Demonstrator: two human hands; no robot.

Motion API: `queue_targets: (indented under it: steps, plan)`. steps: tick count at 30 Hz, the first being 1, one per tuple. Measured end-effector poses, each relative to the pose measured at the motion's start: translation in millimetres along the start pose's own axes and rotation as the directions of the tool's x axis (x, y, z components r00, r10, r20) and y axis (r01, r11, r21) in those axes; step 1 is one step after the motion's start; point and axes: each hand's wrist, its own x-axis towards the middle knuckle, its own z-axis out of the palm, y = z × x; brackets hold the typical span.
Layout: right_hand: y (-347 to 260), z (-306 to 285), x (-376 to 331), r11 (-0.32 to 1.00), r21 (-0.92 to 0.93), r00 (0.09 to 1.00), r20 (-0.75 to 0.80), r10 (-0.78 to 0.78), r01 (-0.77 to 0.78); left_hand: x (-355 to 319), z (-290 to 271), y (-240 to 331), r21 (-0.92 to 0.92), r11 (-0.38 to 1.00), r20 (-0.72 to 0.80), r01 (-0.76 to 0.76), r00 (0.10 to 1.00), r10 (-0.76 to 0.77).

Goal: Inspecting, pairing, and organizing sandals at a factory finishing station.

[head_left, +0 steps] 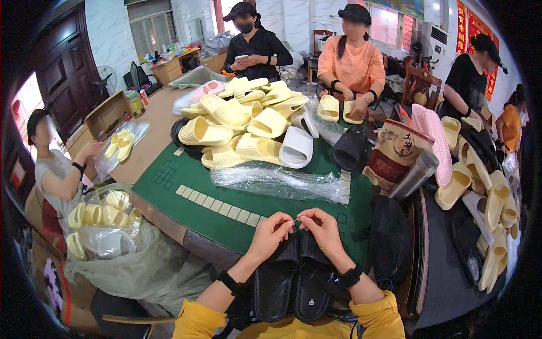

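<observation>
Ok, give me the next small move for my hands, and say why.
Perhaps lower the left hand and right hand to the black slippers. Both hands pinch thumb to finger, close together, near the slippers' far ends, and the pair lies side by side within reach. Anything pinched is too small to identify.

Red banners (pixel 476 35): gold writing (pixel 462 25) | pouch (pixel 389 164): dark writing (pixel 405 148) | black slipper (pixel 313 279): round label (pixel 311 303)
</observation>
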Motion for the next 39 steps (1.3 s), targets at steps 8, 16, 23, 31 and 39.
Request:
queue_targets:
  steps: [8,16,23,31,39]
  plan:
    - [-3,1,0,1.000,-0.025,0.998,0.056,-0.004,0.006,-1,0,2,0.034,0.999,0.002,-0.005,1.000,0.005]
    - [-1,1,-2,0.987,-0.143,0.997,0.010,-0.071,0.071,1,3,-11,0.094,0.992,0.001,-0.079,0.997,0.080]
    - [2,4,1,0.987,-0.150,0.998,0.034,-0.060,0.064,6,6,-18,0.089,0.989,0.010,-0.120,0.993,0.120]
    - [6,3,0,0.964,-0.258,0.998,0.024,-0.052,0.056,7,6,-18,0.046,0.995,0.035,-0.091,0.995,0.089]
    - [6,1,2,0.997,-0.074,1.000,-0.006,-0.023,0.022,7,10,-14,0.067,0.997,0.011,-0.045,0.999,0.045]
